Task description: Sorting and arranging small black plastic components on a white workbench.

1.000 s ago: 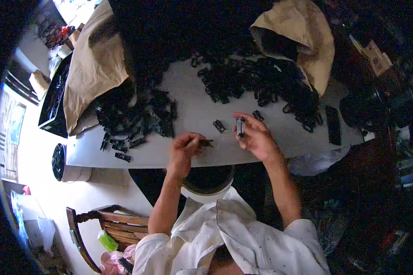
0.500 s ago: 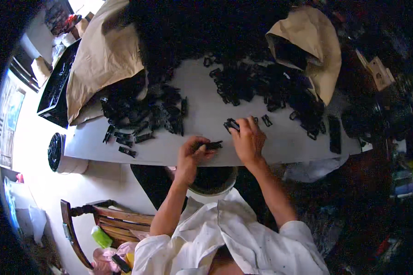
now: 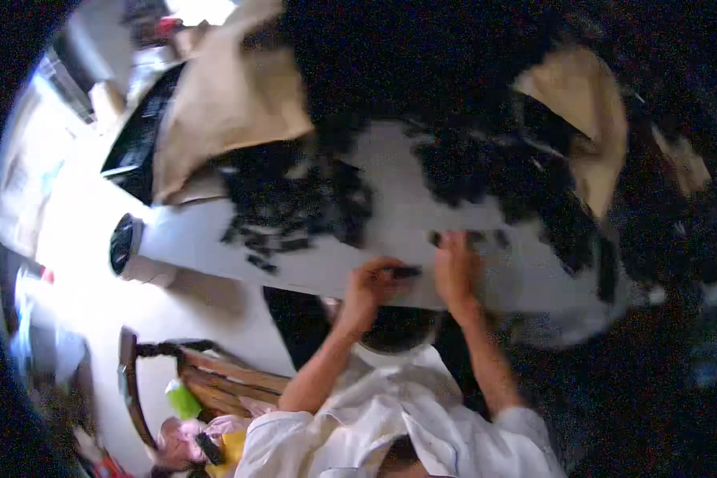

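Note:
My left hand [image 3: 372,285] is closed round a small, narrow black plastic piece [image 3: 406,272], whose end sticks out past the fingers toward the right. Over the table to its right, my right hand [image 3: 457,269] has its fingers bent round another small black piece [image 3: 436,238], mostly covered by them and blurred. A heap of similar black pieces [image 3: 295,203] lies beyond my left hand, with several strays at its near edge. Beyond my right hand spreads a second dark heap [image 3: 470,171]. The whole picture is smeared by motion, so the pieces' details do not show.
The pale table [image 3: 390,179] carries a brown paper sack [image 3: 231,103] at left and another brown sack [image 3: 601,151] at right. Under the front edge, near my lap, is a round bucket [image 3: 398,331]. A wooden chair [image 3: 231,374] stands at lower left, a black-filled tub [image 3: 147,267] farther back.
The view has swung, so the whole scene sits farther right and lower in the picture. Both hands stay over the table's front part, each with its black piece.

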Available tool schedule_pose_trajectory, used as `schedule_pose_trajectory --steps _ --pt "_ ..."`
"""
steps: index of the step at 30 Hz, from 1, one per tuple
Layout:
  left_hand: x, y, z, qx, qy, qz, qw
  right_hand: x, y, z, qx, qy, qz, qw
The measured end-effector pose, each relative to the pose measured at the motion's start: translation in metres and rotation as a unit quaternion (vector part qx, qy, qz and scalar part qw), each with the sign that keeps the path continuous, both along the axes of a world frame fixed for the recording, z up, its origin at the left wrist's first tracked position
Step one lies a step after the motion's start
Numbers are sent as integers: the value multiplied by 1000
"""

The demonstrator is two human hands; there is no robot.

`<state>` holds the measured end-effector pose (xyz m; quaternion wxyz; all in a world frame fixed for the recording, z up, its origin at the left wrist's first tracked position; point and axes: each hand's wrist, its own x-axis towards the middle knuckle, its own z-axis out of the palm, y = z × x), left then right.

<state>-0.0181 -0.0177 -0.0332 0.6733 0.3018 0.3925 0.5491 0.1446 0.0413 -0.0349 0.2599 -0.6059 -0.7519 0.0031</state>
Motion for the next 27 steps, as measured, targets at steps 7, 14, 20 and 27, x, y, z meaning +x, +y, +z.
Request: schedule_pose_trajectory --steps 7,14,20,27 --pt "9 -4 12 88 32 -52 994 11 -25 29 -73 233 154 957" --pt "15 2 0 108 233 -1 966 5 -41 33 -26 78 238 968" --pt "22 7 1 195 272 42 941 22 -43 27 10 37 242 969" --pt "39 -15 15 157 322 -10 934 26 -60 16 -3 86 249 965"
